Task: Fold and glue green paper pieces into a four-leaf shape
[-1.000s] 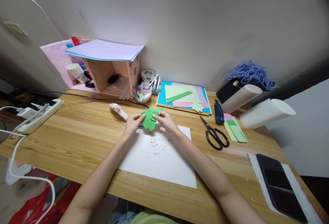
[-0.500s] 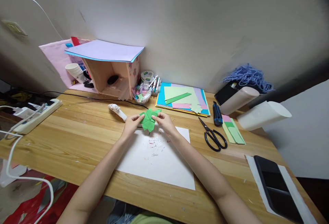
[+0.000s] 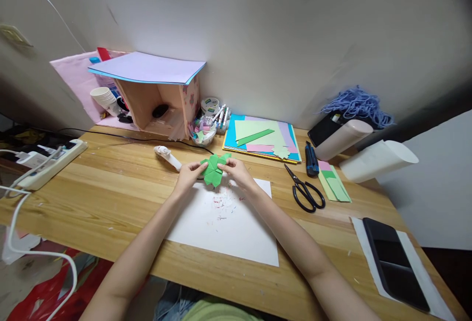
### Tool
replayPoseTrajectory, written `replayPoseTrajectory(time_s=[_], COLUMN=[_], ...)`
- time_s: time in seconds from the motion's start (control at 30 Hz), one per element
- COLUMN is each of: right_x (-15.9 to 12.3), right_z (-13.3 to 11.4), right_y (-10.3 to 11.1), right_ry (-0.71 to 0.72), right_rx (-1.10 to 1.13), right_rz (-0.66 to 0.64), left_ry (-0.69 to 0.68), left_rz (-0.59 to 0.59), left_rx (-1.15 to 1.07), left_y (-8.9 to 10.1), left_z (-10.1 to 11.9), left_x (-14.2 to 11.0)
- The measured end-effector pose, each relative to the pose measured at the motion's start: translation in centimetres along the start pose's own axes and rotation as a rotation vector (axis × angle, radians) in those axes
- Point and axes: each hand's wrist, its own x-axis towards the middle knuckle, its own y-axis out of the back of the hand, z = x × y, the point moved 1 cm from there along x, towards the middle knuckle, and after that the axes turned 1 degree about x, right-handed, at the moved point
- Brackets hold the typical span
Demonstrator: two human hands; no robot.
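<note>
A green paper flower with creased petals is held above the far edge of a white sheet of paper. My left hand pinches its left side, thumb on top. On the opposite side, my right hand grips it the same way. Coloured marks dot the white sheet beneath. A white glue gun lies just left of my left hand, its far part hidden by the hand. Black-handled scissors rest on the table to the right of my right hand.
Behind stand a cardboard box and a bowl of scraps. Coloured paper sheets lie at the back. Rightward are a blue cutter, paper strips, white rolls and a phone. A power strip sits left.
The camera view has shifted slightly. Both hands keep the same hold on the green paper flower, which has hardly moved.
</note>
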Motion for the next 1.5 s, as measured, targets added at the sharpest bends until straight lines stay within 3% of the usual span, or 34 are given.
replayPoseTrajectory(time_s=[0.6,1.0,1.13,1.27,1.4,1.43,1.5], right_x=[-0.3,-0.3,-0.5,-1.1,-1.1,-1.0,-1.0], right_z=[-0.4,-0.2,-0.4,-0.9,-0.1,0.4,1.1], right_y=[-0.1,-0.1,-0.5,-0.9,-1.2,-1.3,-1.7], right_ry=[-0.019,-0.030,0.022,0.016,-0.028,-0.038,-0.027], right_rx=[-0.052,-0.061,-0.080,-0.120,-0.186,-0.202,-0.241], right_rz=[-0.081,-0.079,-0.166,-0.188,-0.190,-0.201,-0.199], left_ry=[0.068,0.025,-0.081,-0.260,-0.537,-0.587,-0.629], left_rz=[-0.222,-0.209,-0.102,0.102,0.421,0.454,0.388], left_rx=[0.019,0.102,0.251,0.430,0.824,0.939,1.159], left_y=[0.8,0.7,1.0,4.2,10.6,12.3,15.2], left_z=[0.6,0.8,0.9,1.3,0.7,0.2,-1.2], left_x=[0.0,0.2,-0.8,-4.0,-7.1,-7.6,-8.1])
